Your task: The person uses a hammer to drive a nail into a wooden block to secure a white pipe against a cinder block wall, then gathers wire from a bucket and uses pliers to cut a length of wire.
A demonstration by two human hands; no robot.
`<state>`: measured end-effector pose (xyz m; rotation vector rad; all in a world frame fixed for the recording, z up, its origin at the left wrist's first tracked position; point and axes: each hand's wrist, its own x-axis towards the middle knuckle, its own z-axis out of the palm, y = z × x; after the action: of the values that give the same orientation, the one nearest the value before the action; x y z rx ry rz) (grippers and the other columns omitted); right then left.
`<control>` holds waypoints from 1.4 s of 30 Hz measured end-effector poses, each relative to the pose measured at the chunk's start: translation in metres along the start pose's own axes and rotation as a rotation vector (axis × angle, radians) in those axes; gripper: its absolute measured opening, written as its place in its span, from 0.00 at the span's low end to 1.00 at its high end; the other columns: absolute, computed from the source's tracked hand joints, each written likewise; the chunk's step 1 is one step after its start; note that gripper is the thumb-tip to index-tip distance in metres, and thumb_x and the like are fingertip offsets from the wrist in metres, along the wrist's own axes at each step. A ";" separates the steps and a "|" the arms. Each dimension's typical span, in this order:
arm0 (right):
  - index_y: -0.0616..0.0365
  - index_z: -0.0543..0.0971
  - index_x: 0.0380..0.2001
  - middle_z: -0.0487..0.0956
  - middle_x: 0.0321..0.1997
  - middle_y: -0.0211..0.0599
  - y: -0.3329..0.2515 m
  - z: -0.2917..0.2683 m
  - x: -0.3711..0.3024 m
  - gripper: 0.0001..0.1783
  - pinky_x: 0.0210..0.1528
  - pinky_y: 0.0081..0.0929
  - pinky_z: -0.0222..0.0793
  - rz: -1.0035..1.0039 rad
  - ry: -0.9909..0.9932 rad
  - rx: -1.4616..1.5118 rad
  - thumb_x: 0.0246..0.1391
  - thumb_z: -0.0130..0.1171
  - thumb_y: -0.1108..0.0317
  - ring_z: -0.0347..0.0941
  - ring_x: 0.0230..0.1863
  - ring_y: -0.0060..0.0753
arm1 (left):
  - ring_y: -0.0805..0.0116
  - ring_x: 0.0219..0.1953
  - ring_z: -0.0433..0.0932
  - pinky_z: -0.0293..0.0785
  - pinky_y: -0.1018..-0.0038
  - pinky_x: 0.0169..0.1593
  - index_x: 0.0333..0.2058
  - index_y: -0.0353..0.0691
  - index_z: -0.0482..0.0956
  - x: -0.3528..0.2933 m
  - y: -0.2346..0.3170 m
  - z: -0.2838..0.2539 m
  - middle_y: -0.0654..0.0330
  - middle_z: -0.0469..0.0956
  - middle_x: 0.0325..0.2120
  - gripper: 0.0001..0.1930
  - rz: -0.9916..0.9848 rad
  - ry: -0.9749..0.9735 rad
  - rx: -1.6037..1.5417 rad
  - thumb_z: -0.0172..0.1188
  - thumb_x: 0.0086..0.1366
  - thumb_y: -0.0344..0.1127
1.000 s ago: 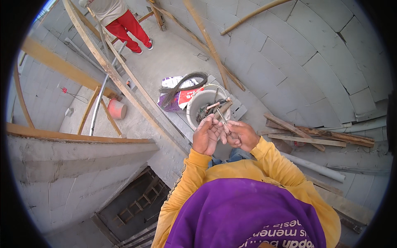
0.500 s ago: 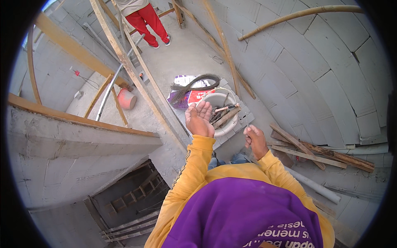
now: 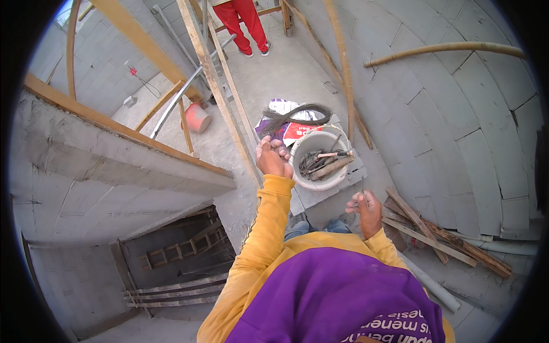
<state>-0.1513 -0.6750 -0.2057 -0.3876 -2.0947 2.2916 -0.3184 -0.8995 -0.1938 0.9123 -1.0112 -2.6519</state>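
My left hand is raised palm up beside the bucket, its fingers loosely curled with gaps between them. Nothing shows in it. Lower and to the right, my right hand pinches a thin grey nail-like piece that points up from the fingertips; its exact kind is too small to tell. In front of me a whitish bucket holds several dark tools and a wooden-handled one. Behind the bucket, a coil of thin wire lies on a purple, white and red sack.
Pale blocks sit under the bucket. Wooden planks and a grey pipe lie at right. Slanting timber props and a pink bucket stand left. Lower left is a deep opening. A person in red trousers stands far off.
My left hand's fingers have curled in from a spread palm. The view has shifted, so the bucket and sack appear further right. My right hand still pinches the thin piece.
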 end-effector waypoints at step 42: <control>0.72 0.72 0.38 0.71 0.41 0.40 -0.022 0.008 -0.020 0.18 0.43 0.28 0.80 0.082 -0.474 0.002 0.68 0.47 0.63 0.78 0.45 0.35 | 0.72 0.19 0.67 0.69 0.73 0.22 0.34 0.44 0.67 0.041 -0.044 0.013 0.64 0.67 0.22 0.02 -0.125 -0.233 -0.129 0.46 0.68 0.32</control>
<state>-0.1365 -0.6842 -0.1796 0.0869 -2.3011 2.6423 -0.3562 -0.8733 -0.2345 0.6724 -0.8391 -2.9424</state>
